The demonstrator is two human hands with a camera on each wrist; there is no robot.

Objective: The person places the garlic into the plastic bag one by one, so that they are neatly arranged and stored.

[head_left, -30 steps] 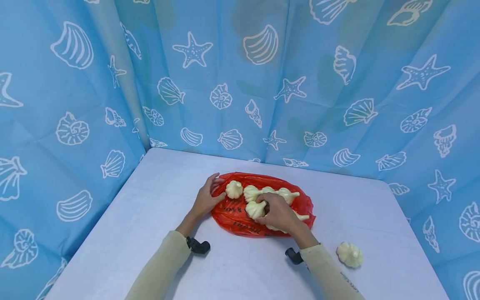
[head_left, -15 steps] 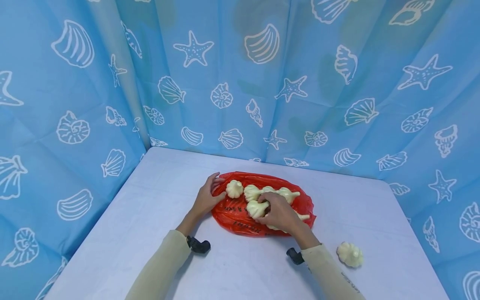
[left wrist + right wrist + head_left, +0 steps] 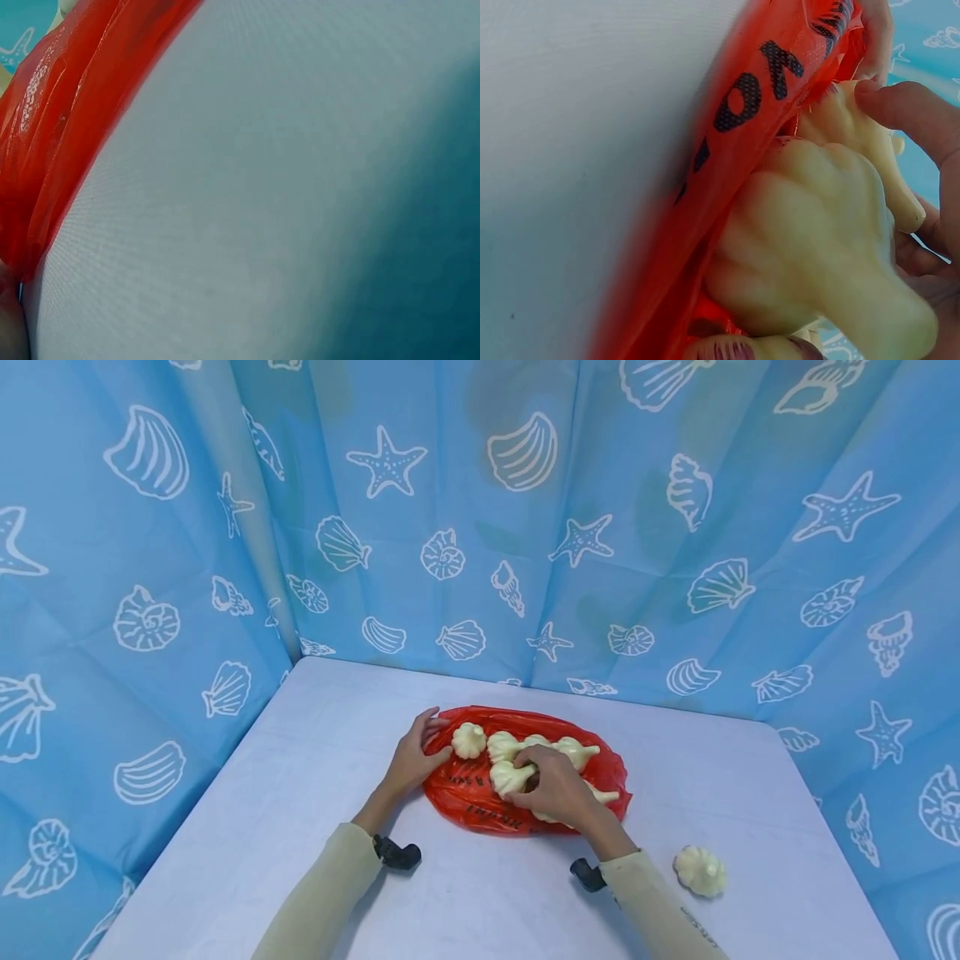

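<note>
A red plastic bag point(image 3: 454, 793) with black lettering lies on the table, its mouth spread wide around several garlic bulbs. At its left end my left hand point(image 3: 412, 762) touches the rim, thumb and fingers extended with a gap between them. My right hand point(image 3: 561, 787) pinches one garlic bulb point(image 3: 507, 778) over the bag's middle; the right wrist view has my thumb point(image 3: 911, 112) against that bulb. Another bulb point(image 3: 802, 225) fills the foreground there. One pale bulb point(image 3: 468, 741) sits near my left thumb. Part of the bag's contents is hidden under my right hand.
One more garlic bulb point(image 3: 701, 871) lies outside the bag, beside my right forearm. The white table point(image 3: 480, 893) meets blue curtains point(image 3: 442, 468) with shell and starfish prints at the back and sides. Each wrist wears a small black camera mount point(image 3: 399, 852).
Both hands keep nearly the same place. The garlic bulb in my right hand has shifted and tilted only slightly; the bag and the loose bulb stay put.
</note>
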